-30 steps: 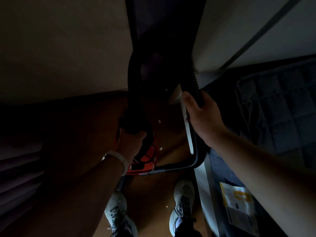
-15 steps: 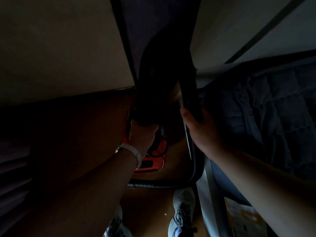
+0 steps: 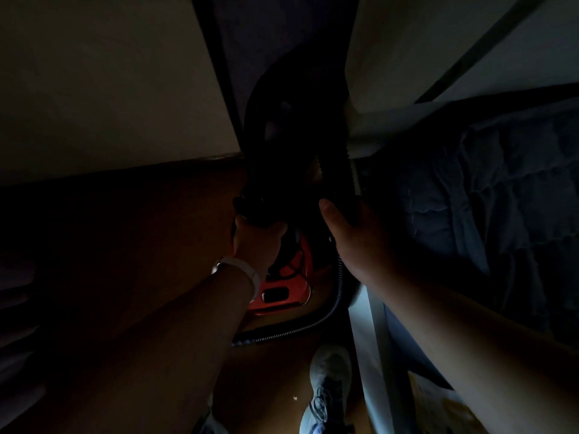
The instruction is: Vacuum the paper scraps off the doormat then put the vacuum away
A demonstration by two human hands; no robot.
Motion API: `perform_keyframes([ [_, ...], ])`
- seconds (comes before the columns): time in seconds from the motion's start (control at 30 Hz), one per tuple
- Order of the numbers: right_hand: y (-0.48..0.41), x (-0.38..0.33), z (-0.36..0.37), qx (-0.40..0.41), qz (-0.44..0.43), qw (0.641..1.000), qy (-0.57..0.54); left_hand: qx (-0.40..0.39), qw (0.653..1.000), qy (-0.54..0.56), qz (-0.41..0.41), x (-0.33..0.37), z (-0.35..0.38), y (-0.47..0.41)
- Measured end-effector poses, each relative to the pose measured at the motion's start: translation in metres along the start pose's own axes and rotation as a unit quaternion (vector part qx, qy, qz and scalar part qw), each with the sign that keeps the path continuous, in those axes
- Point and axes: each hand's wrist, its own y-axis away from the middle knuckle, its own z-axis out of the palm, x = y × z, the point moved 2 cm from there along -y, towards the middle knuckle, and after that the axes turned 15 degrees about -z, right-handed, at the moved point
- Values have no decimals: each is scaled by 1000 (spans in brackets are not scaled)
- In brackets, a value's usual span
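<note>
In a dim room, a person's left hand (image 3: 255, 242), a white wristband (image 3: 250, 272) at the wrist, curls around a black grip on the vacuum (image 3: 283, 291). The right hand (image 3: 357, 242) is wrapped around its ribbed black hose (image 3: 283, 332). The vacuum sits between the two forearms, its red body nearest the person and its black upper parts reaching away into a narrow dark gap (image 3: 266, 32). Its long axis runs from the feet toward that gap. Whether the base touches the wooden floor (image 3: 141, 230) cannot be made out.

Below the right hand the hose drops, bends near the white bed rail (image 3: 376, 324) and trails left across the floor behind the red body.

Room is tight: a pale wall (image 3: 109, 89) edges the gap on the left, a white panel (image 3: 407, 42) on the right, with the rail and a blue quilted bed (image 3: 485, 198) close along the right arm. The open floor lies to the left. A shoe (image 3: 329, 380) stands just beside the rail, with a small paper scrap (image 3: 294, 398) near it.
</note>
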Motion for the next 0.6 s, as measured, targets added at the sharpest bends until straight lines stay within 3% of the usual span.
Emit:
perform_keyframes([
  [0.1,0,3,-1,-4,-9,999,34,-29,1000,-1,6,6,0,6],
  [0.37,12,-4,-7,-6,-41,996,84,7,998,-48,29,-10,-1,13],
  [0.5,29,-16,-16,-12,-66,996,64,-36,996,-50,58,-24,-14,16],
  [0.6,43,-25,-21,-37,-31,998,33,-75,992,-61,76,-15,-31,45],
])
